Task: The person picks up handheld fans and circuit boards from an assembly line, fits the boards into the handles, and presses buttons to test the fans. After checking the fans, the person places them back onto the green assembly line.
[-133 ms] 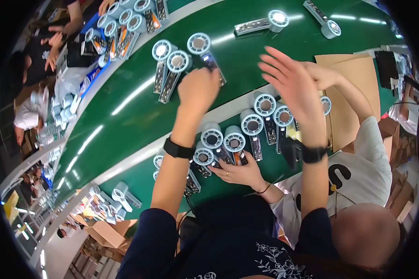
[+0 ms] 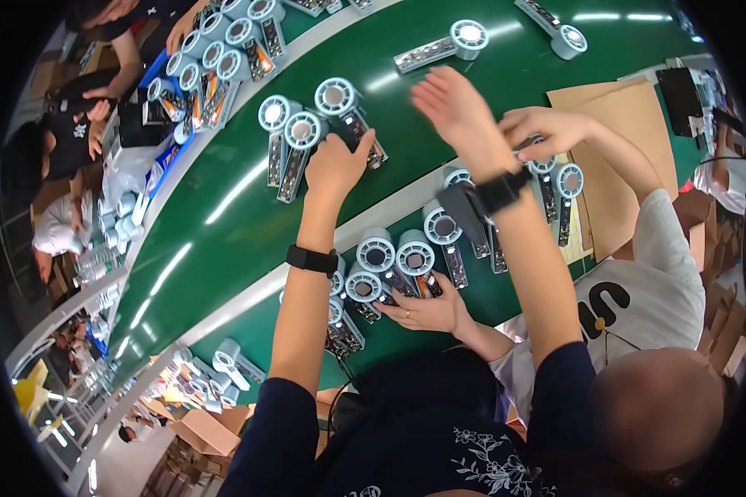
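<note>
My left hand (image 2: 336, 164) reaches out over the green conveyor belt (image 2: 224, 224) and closes on the handle of a pale blue handheld fan (image 2: 337, 95). Two more fans (image 2: 288, 132) lie just left of it. My right hand (image 2: 456, 106) hovers above the belt with fingers spread, holding nothing; the nearest fan (image 2: 464, 37) lies beyond it. Both wrists wear black bands. Below my arms, several fans (image 2: 398, 257) lie in a row on the near green shelf.
A co-worker in a white shirt (image 2: 638, 290) sits right in front of me, one hand (image 2: 429, 311) on the near fans, the other (image 2: 547, 126) by fans at the right. Cardboard (image 2: 613, 166) lies right. More fans (image 2: 215, 58) and other people are far left.
My right hand has moved left and further out over the belt. My left hand has shifted slightly left on the fan's handle.
</note>
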The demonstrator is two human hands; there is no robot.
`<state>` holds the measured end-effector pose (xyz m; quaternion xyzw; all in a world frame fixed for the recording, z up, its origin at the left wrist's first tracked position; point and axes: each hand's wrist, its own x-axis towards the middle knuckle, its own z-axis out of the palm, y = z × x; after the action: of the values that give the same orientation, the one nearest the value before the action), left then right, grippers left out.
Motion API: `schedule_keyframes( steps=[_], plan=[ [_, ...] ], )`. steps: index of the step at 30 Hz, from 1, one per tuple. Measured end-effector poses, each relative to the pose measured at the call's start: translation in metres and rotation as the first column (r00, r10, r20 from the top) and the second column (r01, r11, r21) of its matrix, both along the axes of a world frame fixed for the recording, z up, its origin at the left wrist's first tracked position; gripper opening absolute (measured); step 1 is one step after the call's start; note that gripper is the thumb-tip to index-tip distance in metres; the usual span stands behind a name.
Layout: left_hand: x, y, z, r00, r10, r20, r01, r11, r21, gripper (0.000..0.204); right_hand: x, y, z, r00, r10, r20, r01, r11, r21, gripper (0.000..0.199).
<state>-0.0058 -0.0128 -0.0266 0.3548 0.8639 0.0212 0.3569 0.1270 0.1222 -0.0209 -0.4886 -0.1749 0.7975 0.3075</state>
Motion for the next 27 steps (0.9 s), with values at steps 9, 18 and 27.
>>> schedule_keyframes(
  steps=[9,18,27],
  plan=[
    [-0.004,0.009,-0.047,0.949,0.31,0.054,-0.298,0.834,0.464,0.048,-0.085,0.031,-0.036,0.598,-0.265,0.756,0.024,0.949,0.313,0.043],
    [0.005,-0.066,0.063,0.576,0.187,0.796,-0.699,0.617,0.361,0.034,-0.024,-0.029,0.058,0.978,0.208,0.015,-0.199,0.911,0.362,0.033],
    [0.086,-0.195,0.153,0.481,-0.065,0.874,-0.787,0.407,0.463,0.05,0.059,-0.174,0.193,0.86,0.434,-0.268,-0.266,0.83,0.49,0.041]
  ],
)
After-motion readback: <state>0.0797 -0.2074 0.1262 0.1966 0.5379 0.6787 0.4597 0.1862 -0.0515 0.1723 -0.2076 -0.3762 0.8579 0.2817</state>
